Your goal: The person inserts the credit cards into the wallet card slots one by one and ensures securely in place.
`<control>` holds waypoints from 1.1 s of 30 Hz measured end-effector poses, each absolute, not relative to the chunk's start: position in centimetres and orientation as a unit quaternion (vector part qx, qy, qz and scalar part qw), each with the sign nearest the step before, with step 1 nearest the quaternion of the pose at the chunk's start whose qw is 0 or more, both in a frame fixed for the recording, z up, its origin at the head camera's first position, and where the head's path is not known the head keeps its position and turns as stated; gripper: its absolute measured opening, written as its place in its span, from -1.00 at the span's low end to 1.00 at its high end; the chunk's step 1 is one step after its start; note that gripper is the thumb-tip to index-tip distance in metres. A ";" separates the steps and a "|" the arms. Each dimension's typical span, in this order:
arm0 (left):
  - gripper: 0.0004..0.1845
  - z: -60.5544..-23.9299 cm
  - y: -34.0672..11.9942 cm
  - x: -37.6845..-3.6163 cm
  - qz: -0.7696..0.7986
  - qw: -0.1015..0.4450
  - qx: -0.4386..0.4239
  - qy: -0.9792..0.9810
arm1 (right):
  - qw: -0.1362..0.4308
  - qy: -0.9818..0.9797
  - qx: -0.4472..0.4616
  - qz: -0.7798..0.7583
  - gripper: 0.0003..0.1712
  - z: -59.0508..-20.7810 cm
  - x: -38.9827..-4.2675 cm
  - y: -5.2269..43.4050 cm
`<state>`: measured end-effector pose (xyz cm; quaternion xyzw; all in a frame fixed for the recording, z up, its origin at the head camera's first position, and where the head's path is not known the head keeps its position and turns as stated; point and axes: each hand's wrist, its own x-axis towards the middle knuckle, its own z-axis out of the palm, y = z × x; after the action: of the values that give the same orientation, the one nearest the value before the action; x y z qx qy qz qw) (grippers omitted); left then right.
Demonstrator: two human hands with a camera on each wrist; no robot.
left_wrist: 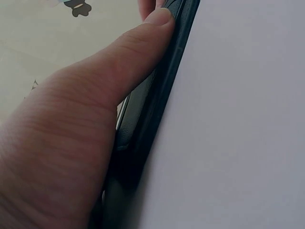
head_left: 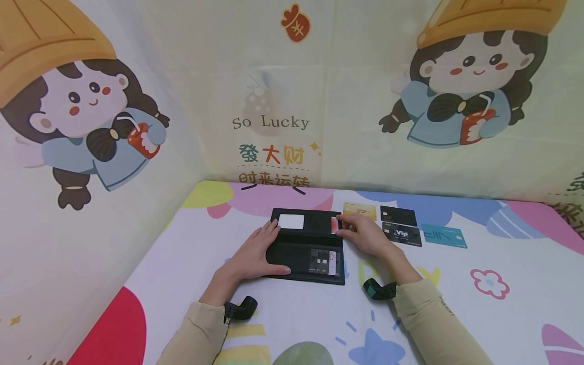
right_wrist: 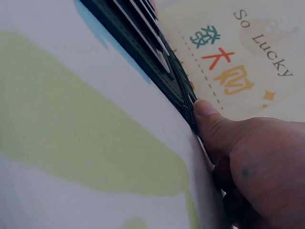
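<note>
Pinching one black wallet (head_left: 294, 255), narrow right grip (head_left: 366, 234), wide left grip (head_left: 256, 254), four loose cards (head_left: 401, 234)

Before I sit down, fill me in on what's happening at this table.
An open black wallet lies on the table. A person's left hand rests on its left side, while the right hand seems to pinch a red card at the wallet's upper right edge. Other cards sit in the lower half. A gold card, two black cards and a teal card lie outside, to the right.
</note>
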<state>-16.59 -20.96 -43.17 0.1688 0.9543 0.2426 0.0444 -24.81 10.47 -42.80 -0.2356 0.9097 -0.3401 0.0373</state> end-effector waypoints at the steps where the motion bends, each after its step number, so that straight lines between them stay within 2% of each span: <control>1: 0.26 -43.2 -21.0 -16.6 0.242 0.044 0.169 0.954 | 0.038 0.910 -0.236 -0.340 -0.43 -42.8 -24.8 10.5; 19: 0.26 -43.3 -21.1 -16.7 0.245 0.044 0.171 0.953 | 0.039 0.915 -0.234 -0.325 -0.40 -42.7 -24.6 10.6; 33: 0.25 -43.1 -21.1 -16.6 0.250 0.044 0.173 0.952 | 0.033 0.900 -0.252 -0.354 -0.49 -42.8 -25.0 11.2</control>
<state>-16.61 -21.10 -43.14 0.1726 0.9518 0.2497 0.0441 -25.04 11.25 -42.76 -0.2523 0.8999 -0.3544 0.0325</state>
